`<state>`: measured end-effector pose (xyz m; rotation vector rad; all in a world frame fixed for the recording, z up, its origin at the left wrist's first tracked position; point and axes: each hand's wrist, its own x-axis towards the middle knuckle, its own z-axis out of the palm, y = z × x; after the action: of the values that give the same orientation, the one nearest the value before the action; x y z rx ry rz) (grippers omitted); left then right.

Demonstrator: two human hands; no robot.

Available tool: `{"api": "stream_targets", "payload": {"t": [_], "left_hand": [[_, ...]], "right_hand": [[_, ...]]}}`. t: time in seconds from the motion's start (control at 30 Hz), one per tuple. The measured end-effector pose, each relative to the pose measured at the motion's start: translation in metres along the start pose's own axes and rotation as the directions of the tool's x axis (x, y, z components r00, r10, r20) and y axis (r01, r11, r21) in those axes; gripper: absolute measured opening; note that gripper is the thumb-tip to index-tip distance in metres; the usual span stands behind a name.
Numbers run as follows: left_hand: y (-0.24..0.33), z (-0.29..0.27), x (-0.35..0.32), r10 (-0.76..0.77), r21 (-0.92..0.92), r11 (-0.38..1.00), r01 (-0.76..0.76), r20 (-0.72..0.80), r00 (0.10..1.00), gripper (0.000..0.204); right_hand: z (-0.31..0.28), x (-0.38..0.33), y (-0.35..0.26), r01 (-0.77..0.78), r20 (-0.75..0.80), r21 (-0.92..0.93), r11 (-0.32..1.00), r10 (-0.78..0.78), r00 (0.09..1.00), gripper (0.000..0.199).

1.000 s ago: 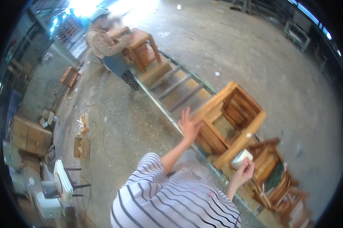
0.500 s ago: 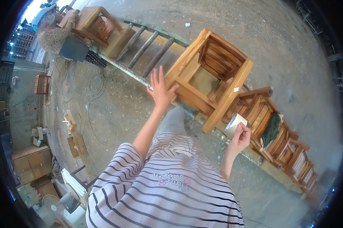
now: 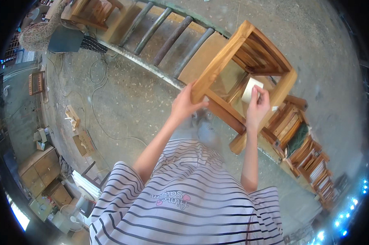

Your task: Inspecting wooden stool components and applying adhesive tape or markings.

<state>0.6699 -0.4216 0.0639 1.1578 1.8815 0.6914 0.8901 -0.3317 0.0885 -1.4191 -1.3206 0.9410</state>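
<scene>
A brown wooden stool frame point(image 3: 225, 116) with square legs and a slatted panel rests tilted on a roller conveyor point(image 3: 174, 40). My left hand point(image 3: 186, 104) is closed round the end of its near left leg, thumb against the side. In my right hand point(image 3: 258, 107), a cream-white roll point(image 3: 250, 90), perhaps paper tape or labels, is pinched between thumb and fingers. That hand is over the stool's open frame, beside its right leg. A small white sticker point(image 3: 274, 108) shows on that leg.
More wooden furniture pieces point(image 3: 307, 153) line the conveyor to the right, one with dark green cloth point(image 3: 297, 140). At the far left a person point(image 3: 43, 34) stands by another wooden piece point(image 3: 95, 14). A cable point(image 3: 93, 106) loops over the floor, near a cardboard box point(image 3: 83, 143).
My left hand has gone from spread fingers beside the stool to gripping its leg. My right hand has brought the roll up and over the frame. The stool appears farther right in view.
</scene>
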Motion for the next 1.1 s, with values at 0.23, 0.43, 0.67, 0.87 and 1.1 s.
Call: {"api": "stream_targets", "payload": {"t": [0.23,0.43,0.67,0.87,1.1], "left_hand": [[-0.013,-0.008,0.01,0.072,-0.091,0.994,-0.063,0.093,0.993,0.093],[-0.001,-0.009,0.013,-0.06,-0.107,0.992,0.067,0.067,0.996,0.081],[0.006,-0.009,0.019,-0.102,0.005,0.995,0.102,0.081,0.991,0.08],[0.006,-0.006,0.018,-0.107,-0.045,0.993,0.11,0.063,0.992,0.078],[0.009,-0.004,0.018,-0.105,-0.111,0.988,0.109,0.039,0.994,0.073]], "right_hand": [[0.08,0.046,0.054,-0.192,0.064,-0.108,0.975,0.2,0.978,0.032],[0.117,0.05,0.054,-0.313,0.122,-0.129,0.941,0.328,0.937,0.047],[0.136,0.045,0.044,-0.402,0.028,0.116,0.908,0.402,0.915,0.036],[0.136,0.044,0.046,-0.404,0.031,0.167,0.899,0.405,0.914,0.036],[0.135,0.046,0.048,-0.413,0.031,0.165,0.896,0.414,0.91,0.039]]}}
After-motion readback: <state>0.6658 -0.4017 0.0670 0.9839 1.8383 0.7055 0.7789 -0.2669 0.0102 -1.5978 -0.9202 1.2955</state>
